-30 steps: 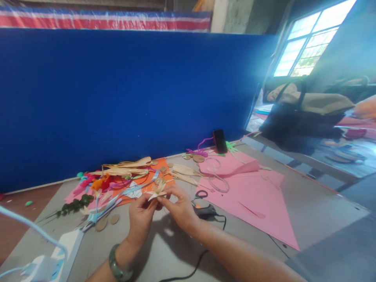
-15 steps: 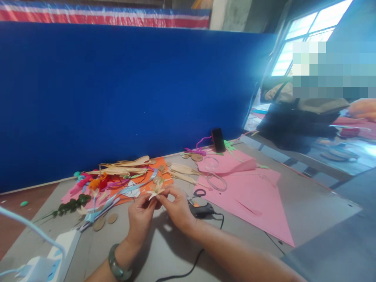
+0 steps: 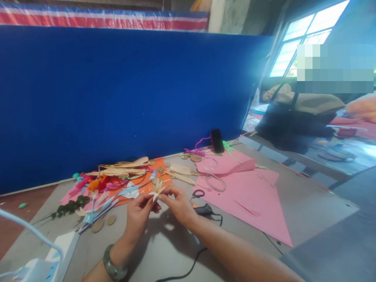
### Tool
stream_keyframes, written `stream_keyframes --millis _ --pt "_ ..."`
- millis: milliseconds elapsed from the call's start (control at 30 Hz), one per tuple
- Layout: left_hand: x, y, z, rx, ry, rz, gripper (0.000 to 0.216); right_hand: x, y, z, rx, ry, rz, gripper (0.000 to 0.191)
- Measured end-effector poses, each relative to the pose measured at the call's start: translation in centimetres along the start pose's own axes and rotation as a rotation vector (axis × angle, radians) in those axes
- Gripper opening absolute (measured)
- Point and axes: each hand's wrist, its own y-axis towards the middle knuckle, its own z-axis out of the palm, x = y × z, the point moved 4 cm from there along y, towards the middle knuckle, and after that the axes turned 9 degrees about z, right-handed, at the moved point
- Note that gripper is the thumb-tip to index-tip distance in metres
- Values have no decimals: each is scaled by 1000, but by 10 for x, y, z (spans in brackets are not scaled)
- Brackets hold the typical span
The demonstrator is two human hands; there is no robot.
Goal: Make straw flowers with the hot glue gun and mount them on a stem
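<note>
A cream flower with pointed petals [image 3: 158,189], apparently made of dried husk or raffia, is pinched between the fingertips of both hands above the table. My left hand [image 3: 139,215] grips it from the left, fingers curled, with a green bangle [image 3: 113,262] on the wrist. From the right, my right hand [image 3: 179,207] holds it between thumb and forefinger. A black glue gun [image 3: 205,210] lies just beyond my right wrist, partly hidden by it, and its cord runs toward me. Behind it is a black scissor handle [image 3: 199,193].
Pink sheets [image 3: 249,203] cover the right of the table. Husk strips [image 3: 123,171], an orange sheet [image 3: 161,164], pipe cleaners and wooden discs [image 3: 111,219] lie left and behind. A phone [image 3: 217,141] leans on the blue partition [image 3: 132,90]. A power strip [image 3: 61,250] sits front left.
Both hands keep their hold on the flower, which is turned slightly more upright. My left wrist has shifted a little left. The view has moved slightly.
</note>
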Motion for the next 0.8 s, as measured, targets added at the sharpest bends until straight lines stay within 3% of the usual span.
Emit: stream_keyframes --millis 400,800 --pt "-1 -1 -1 66 16 65 19 1 -1 -2 47 -7 -95 15" --pt "7 1 -4 88 -66 13 22 3 -1 -3 170 74 -119 18"
